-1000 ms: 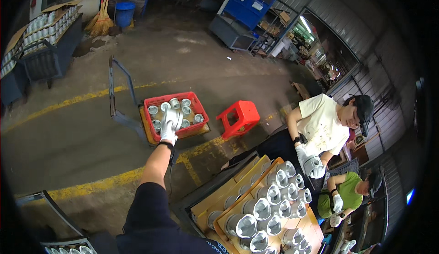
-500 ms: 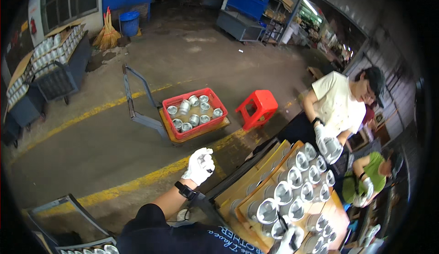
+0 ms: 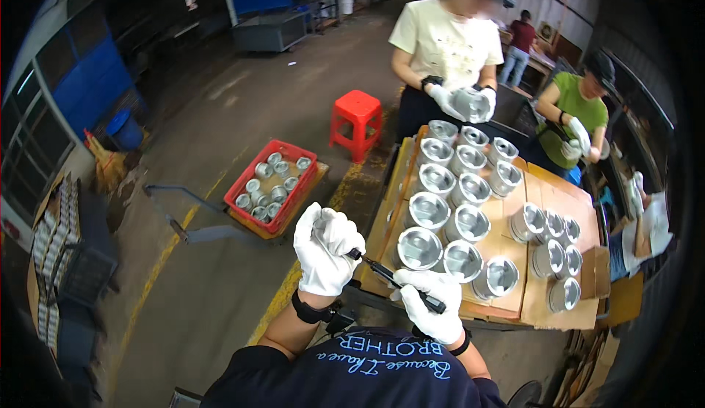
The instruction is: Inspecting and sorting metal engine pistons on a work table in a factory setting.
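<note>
My left hand [image 3: 323, 252], in a white glove, is closed with a small black cap [image 3: 355, 254] pinched at its fingertips. My gloved right hand [image 3: 435, 307] grips a slim black marker pen [image 3: 388, 272], its front end pointing at the cap. Whether pen and cap touch I cannot tell. Both hands are above the near left edge of a cardboard-covered work surface [image 3: 540, 188]. On it stand rows of silver cylindrical metal castings [image 3: 420, 249], piston-like with hollowed tops. A separate group of smaller-looking castings [image 3: 549, 258] stands to the right, some tilted or lying.
Across the surface a co-worker in a cream shirt [image 3: 444, 44] holds a casting [image 3: 470, 105] in gloved hands. Another in green [image 3: 573, 99] stands farther right. On the left are a red stool [image 3: 357, 107], a red crate [image 3: 273, 226] of castings on a trolley, and loaded dark carts [image 3: 88, 261].
My view has swung toward the work surface. My right hand has come up from among the castings with the pen, and both hands are now close together. The cream-shirted co-worker holds a casting in both hands.
</note>
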The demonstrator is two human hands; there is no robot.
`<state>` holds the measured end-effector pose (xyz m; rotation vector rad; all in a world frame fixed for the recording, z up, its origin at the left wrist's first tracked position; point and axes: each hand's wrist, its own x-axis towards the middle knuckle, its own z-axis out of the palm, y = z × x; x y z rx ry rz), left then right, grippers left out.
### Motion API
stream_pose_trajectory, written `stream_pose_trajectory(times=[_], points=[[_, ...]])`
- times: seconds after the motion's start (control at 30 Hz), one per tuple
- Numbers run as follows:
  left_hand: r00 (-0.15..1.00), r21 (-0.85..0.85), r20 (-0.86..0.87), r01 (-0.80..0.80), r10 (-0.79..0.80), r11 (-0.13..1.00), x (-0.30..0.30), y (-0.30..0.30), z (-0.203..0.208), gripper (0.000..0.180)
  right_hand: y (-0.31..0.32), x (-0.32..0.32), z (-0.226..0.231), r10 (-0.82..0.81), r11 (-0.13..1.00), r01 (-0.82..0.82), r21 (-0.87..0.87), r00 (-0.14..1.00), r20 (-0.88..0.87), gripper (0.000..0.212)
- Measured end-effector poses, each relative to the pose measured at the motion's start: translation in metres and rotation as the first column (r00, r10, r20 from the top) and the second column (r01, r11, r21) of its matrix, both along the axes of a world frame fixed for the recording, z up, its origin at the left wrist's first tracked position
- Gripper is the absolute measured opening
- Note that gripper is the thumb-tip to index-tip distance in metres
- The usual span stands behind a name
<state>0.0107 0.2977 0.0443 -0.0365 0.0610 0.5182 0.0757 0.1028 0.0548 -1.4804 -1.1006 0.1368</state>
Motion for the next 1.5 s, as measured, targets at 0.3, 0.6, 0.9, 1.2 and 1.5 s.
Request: stream_pose_trajectory(times=[0.3, 0.6, 0.9, 1.2, 1.5], points=[[0.952, 0.483, 0.299, -0.208, 0.063, 0.850, 0.036, -0.097, 0.013, 0.045, -0.057, 0.008, -0.046, 0.329, 0.884, 0.083, 0.460, 0.587, -0.739, 0.031], [0.908, 0.911, 0.412, -0.411, -0.082, 0.026, 0.068, -0.222, 0.015, 0.028, -0.176, 0.089, -0.066, 0.502, 0.863, 0.045, 0.503, -0.185, -0.845, 0.031], [0.886, 0.866, 0.456, -0.421, 0.083, -0.270, 0.158, -0.369, 0.009, 0.045, -0.420, 0.187, -0.065, -0.193, 0.732, 0.620, 0.280, 0.584, -0.788, 0.017], [0.911, 0.891, -0.295, 0.371, 0.288, -0.261, 0.107, -0.369, -0.028, 0.016, -0.617, 0.323, -0.135, -0.723, -0.171, 0.943, -0.286, 0.078, 0.687, 0.023], [0.775, 0.770, -0.489, 0.599, 0.400, -0.221, 0.093, -0.357, -0.040, 0.028, -0.550, 0.293, -0.022, -0.612, 0.215, 0.958, -0.189, 0.283, 0.738, 0.051]])
